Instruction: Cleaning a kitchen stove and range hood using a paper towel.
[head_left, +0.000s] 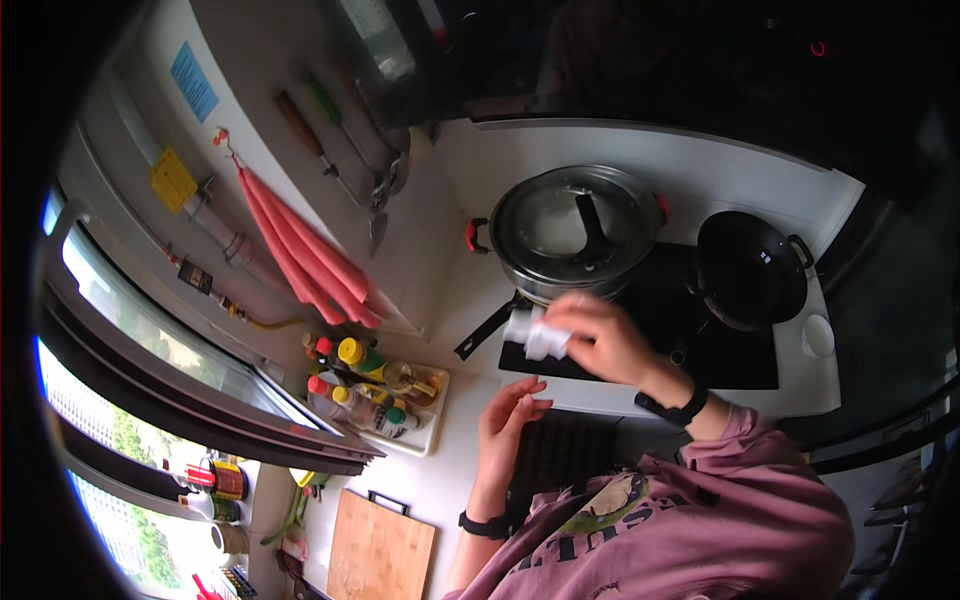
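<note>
My right hand (600, 337), slightly blurred, holds a crumpled white tissue or cloth (534, 337) over the front left part of the black glass cooktop (652, 300). Just behind it stands a large steel pot with a glass lid (525, 232); the lid has a black upright handle. A black pan handle (487, 330) sticks out beside the pot toward the left. My left hand (506, 420) hovers before the counter's front edge, fingers loosely bent and apart, with nothing in it.
A black wok (750, 270) sits at the cooktop's right, beside a small white cup (817, 336). Seasoning bottles fill a white tray (439, 420) on the left. Nearby are a wooden cutting board (382, 547), an inward-open window (225, 360), a hanging pink cloth (300, 255) and wall-hung utensils (322, 142).
</note>
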